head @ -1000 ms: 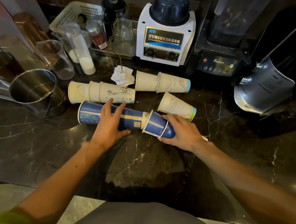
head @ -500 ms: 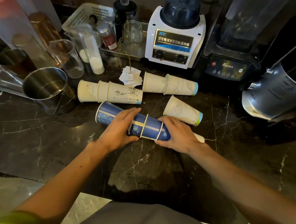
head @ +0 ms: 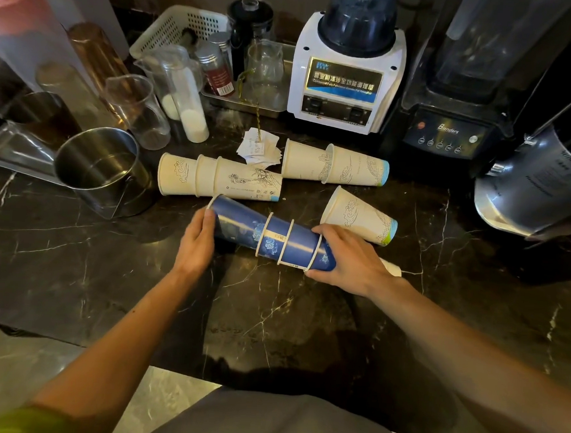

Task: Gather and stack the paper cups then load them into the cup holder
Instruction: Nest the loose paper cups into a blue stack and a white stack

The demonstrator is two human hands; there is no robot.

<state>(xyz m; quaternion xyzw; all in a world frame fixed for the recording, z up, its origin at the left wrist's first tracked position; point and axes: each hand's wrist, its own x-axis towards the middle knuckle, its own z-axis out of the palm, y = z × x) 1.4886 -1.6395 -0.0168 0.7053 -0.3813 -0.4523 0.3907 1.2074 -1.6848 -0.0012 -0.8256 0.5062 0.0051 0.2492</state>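
A nested stack of blue paper cups (head: pixel 269 233) lies on its side on the dark marble counter (head: pixel 71 262). My left hand (head: pixel 196 244) cups the stack's open left end. My right hand (head: pixel 348 258) grips its right, bottom end. Behind it lies a nested stack of white cups (head: pixel 216 177). Two nested white cups (head: pixel 335 164) lie farther back right. A single white cup (head: pixel 360 216) lies just beyond my right hand. I see no cup holder that I can tell apart.
A steel pot (head: pixel 98 166) stands left of the cups. Clear measuring cups (head: pixel 139 111), a white basket (head: pixel 175 29) and jars crowd the back left. A white blender (head: pixel 348 68), a black blender (head: pixel 455 93) and a grey jug (head: pixel 543 180) line the back. Paper slips (head: pixel 258 146) lie near the white cups.
The blue cups have slid together into a shorter stack. My left hand moved from the top of the stack to its left end, while my right hand kept hold of the right end.
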